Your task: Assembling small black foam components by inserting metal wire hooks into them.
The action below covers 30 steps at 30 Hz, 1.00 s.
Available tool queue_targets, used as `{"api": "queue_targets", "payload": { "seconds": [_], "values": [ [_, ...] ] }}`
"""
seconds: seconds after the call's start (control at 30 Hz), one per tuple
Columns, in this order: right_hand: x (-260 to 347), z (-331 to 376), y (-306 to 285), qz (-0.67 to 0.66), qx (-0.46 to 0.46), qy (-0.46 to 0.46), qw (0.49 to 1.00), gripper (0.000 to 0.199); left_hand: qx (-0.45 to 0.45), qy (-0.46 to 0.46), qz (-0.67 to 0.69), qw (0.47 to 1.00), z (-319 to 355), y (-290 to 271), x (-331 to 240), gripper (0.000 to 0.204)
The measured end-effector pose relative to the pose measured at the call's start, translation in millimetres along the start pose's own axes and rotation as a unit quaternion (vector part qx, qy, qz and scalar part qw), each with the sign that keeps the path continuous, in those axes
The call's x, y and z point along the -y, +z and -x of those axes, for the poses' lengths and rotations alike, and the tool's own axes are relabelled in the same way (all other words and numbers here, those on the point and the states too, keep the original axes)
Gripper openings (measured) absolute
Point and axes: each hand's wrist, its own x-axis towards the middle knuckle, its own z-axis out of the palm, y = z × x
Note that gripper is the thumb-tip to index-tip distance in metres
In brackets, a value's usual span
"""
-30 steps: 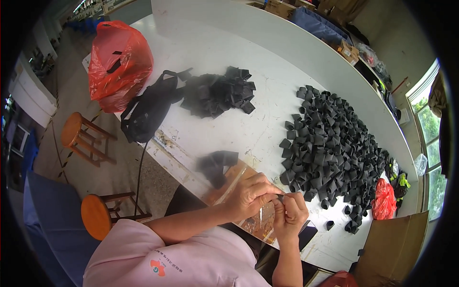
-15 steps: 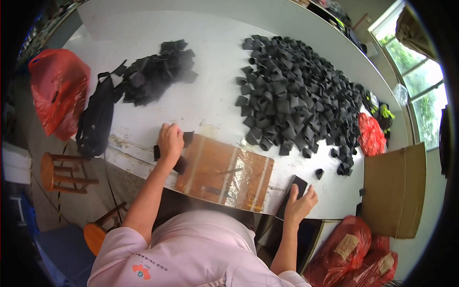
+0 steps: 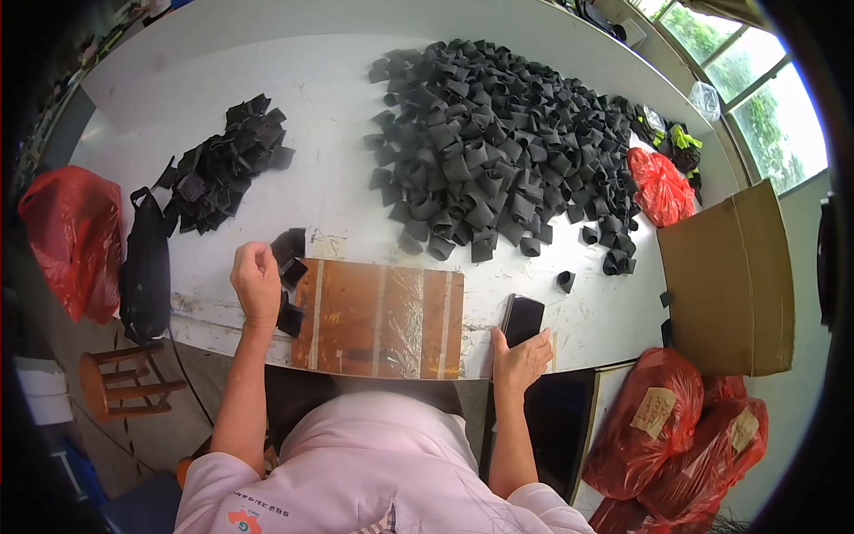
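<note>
My left hand (image 3: 256, 283) is closed, fingers curled together, left of the brown board (image 3: 347, 320). What its fingertips hold, if anything, is hidden. Right beside them, several black fabric pieces (image 3: 289, 245) lie along the board's left edge. Clear tape strips run across the board, which lies at the table's near edge. My right hand (image 3: 523, 360) has its thumb and fingers around the near end of a black smartphone (image 3: 525, 316), flat on the table to the right of the board.
A large heap of black fabric loops (image 3: 498, 151) covers the back right of the white table (image 3: 329, 80). Flat black pieces (image 3: 222, 169) form a smaller pile at left, near a black bag (image 3: 145, 276). A cardboard sheet (image 3: 729, 285) and red bags (image 3: 649, 427) stand at right.
The view has shifted, so the table appears turned. My right hand has gone from spread fingers beside the smartphone to closing around its near end. My left hand stays by the board's left edge.
</note>
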Motion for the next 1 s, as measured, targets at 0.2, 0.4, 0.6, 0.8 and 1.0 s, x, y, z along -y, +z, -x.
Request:
{"api": "queue_targets", "payload": {
  "seconds": [0.2,0.4,0.6,0.8,1.0],
  "values": [
    [-2,-3,3,-0.04,-0.026,-0.018,0.999,0.085,-0.005,-0.041,0.005,0.999,2,-3,-7,0.005],
    [-2,-7,3,-0.08,-0.032,-0.012,0.996,0.082,-0.015,-0.131,0.224,0.966,0,-19,-9,0.008],
    [-2,-9,0,-0.089,-0.042,-0.024,0.995,0.089,0.044,-0.22,0.272,0.936,15,-47,-45,0.008],
    [14,16,-29,-0.18,-0.087,-0.109,0.974,0.079,0.19,-0.246,0.311,0.898,47,-75,-90,0.007],
    [72,69,-82,-0.637,0.427,-0.148,0.625,0.035,0.41,-0.219,0.331,0.821,59,-59,-141,0.008]
  ]
}}
